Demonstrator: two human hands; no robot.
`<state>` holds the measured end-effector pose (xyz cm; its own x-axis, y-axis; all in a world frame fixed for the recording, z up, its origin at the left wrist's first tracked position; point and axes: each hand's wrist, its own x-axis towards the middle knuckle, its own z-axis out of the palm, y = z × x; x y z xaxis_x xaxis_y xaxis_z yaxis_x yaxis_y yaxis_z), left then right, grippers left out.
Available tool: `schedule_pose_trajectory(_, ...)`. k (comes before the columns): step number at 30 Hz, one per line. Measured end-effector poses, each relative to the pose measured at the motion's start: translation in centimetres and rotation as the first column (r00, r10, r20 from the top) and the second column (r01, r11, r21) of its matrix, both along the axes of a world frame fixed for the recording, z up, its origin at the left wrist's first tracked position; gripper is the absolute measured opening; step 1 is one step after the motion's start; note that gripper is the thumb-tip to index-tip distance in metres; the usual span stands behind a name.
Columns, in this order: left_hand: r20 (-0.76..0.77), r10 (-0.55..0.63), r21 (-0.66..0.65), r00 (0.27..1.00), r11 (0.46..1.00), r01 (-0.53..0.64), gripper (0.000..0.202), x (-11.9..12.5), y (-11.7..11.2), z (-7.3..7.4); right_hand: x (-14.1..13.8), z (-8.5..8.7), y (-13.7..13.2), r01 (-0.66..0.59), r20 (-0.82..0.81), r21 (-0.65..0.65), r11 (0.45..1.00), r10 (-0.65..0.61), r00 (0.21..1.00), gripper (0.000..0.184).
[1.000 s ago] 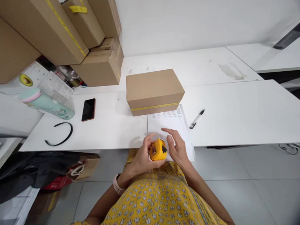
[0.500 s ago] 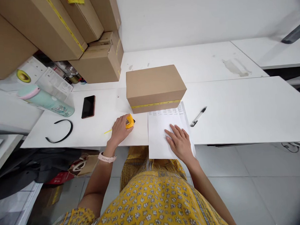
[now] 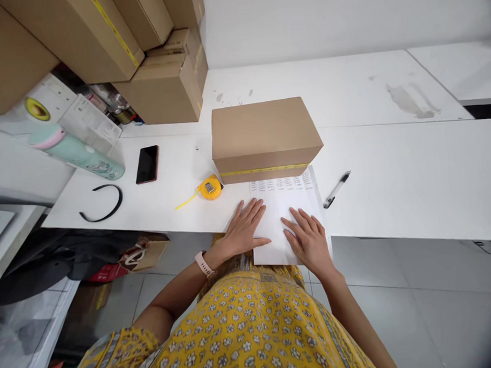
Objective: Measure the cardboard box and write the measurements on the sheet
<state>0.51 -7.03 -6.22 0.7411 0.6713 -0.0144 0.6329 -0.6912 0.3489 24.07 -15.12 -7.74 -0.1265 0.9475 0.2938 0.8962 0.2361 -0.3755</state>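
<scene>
My left hand (image 3: 245, 226) lies with its fingers out across the left edge of a white paper sheet (image 3: 269, 210), which overhangs the table's front edge. Flat on the same sheet, toward its right side, rests my right hand (image 3: 308, 238), fingers spread. Rows of small writing show at the sheet's top, partly under a closed cardboard box (image 3: 265, 131) with a yellow strip along its front. Left of the box sits a yellow tape measure (image 3: 210, 187), a short length of its blade sticking out. A pen (image 3: 337, 190) lies to the right of the paper. Neither hand holds anything.
A dark phone (image 3: 147, 164), a black headband (image 3: 103, 204) and a mint bottle (image 3: 79, 153) lie on the left of the white table (image 3: 400, 182). Cardboard boxes (image 3: 163, 87) are stacked at the back left, against the wall. A paper bag (image 3: 149, 254) stands below the table.
My left hand has let go of the tape measure and moved right onto the paper's left edge. The tape measure stays on the table. My right hand remains on the paper.
</scene>
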Motion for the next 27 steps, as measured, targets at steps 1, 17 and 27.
schedule_pose_trajectory(1,-0.024,-0.011,-0.005,1.000,1.000,0.011,0.099,0.0,0.0,0.0,0.0,0.1,-0.2,0.000,-0.010,-0.003,1.000,0.000,1.000,0.034)
schedule_pose_trajectory(17,-0.105,-0.116,0.014,0.988,0.993,0.118,0.115,-1.0,1.6,-0.1,8.9,1.6,9.7,0.727,-0.178,-0.234,0.645,-0.764,0.620,0.063)
schedule_pose_trajectory(27,-0.149,-0.119,-0.010,0.982,0.993,0.119,0.101,-1.3,2.3,1.3,10.6,0.7,10.8,0.592,-0.345,-0.248,0.767,-0.641,0.686,0.035)
